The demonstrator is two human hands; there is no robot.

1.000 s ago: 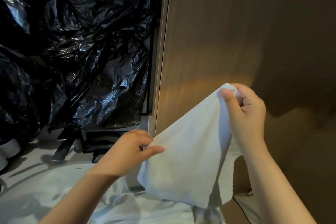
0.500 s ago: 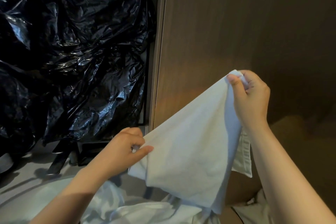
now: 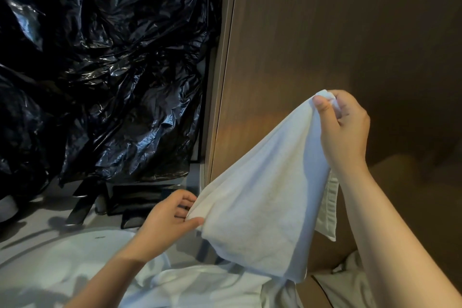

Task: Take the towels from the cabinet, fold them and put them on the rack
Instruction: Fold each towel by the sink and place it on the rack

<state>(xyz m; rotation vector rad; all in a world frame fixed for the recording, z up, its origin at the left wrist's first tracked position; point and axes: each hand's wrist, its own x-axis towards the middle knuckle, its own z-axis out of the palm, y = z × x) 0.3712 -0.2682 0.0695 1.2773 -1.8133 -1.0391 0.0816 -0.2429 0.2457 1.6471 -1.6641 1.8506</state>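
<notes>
Since a second earlier the towel (image 3: 262,195) had been stretched tighter and higher, mid-air in front of the wooden panel (image 3: 325,32). A hemmed end had dropped out behind the right wrist, so folding looked barely started. Both grips were closed on it: right hand (image 3: 345,132) pinching the top corner, left hand (image 3: 170,217) the lower edge. No rack showed, and the dark bits on the counter (image 3: 30,235) under the black plastic (image 3: 100,70) were unreadable.

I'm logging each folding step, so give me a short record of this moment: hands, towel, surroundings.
left hand: pinches the towel at its lower corner
right hand: pinches its upper corner, held higher
towel: white, stretched slanting between both hands
behind: black plastic sheet on left, wood panel on right
below: more white cloth
</notes>
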